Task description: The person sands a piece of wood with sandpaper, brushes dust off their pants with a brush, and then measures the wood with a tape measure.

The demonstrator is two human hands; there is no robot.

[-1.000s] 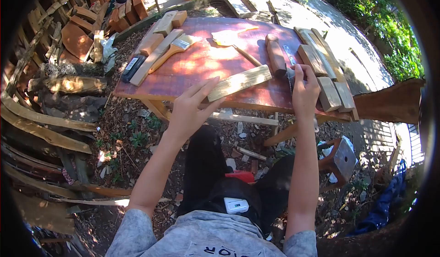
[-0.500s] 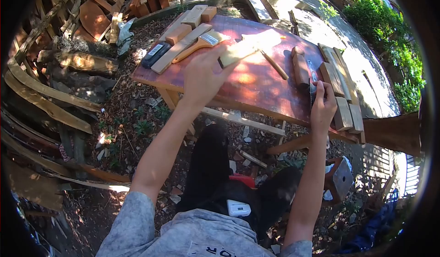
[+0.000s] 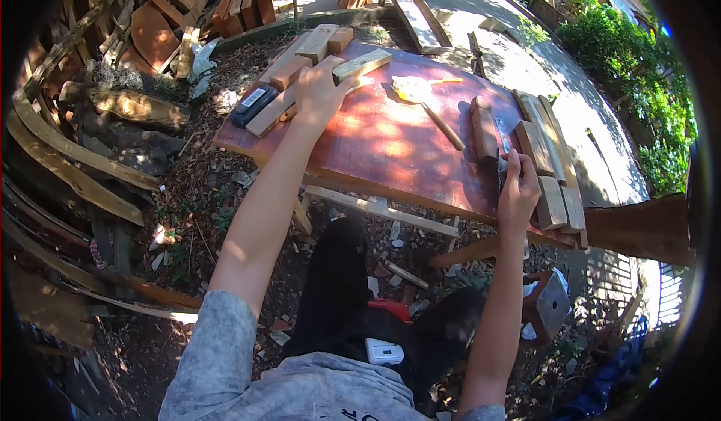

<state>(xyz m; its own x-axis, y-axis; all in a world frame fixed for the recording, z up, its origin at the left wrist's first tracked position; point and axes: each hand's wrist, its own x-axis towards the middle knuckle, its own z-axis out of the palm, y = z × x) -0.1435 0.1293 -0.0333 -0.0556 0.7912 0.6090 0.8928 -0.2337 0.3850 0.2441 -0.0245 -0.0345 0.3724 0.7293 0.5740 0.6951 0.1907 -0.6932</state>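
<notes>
My left hand (image 3: 321, 94) is closed around the near end of a short pale wood block (image 3: 363, 64), above the far left of the table. Under and beside this hand lie wood strips (image 3: 269, 114), and the brush there is mostly hidden by it. My right hand (image 3: 520, 190) pinches a thin, dark, blade-like piece (image 3: 502, 170) near the table's right front edge; its kind cannot be told. Close by that hand is a long brown wooden piece with a rounded end (image 3: 484, 129), beside a narrow metal strip (image 3: 502, 133).
On the reddish tabletop (image 3: 375, 139) lie a slim wooden stick (image 3: 444, 126) and a bright yellow item (image 3: 411, 89). A black case (image 3: 255, 105) sits at the left edge. Wood blocks (image 3: 533, 149) line the right edge. Scrap timber (image 3: 124, 102) is piled at the left.
My left hand has moved left and away from me with the wood block, now over the wood strips and brush. My right hand stays near the right edge, still pinching the thin piece.
</notes>
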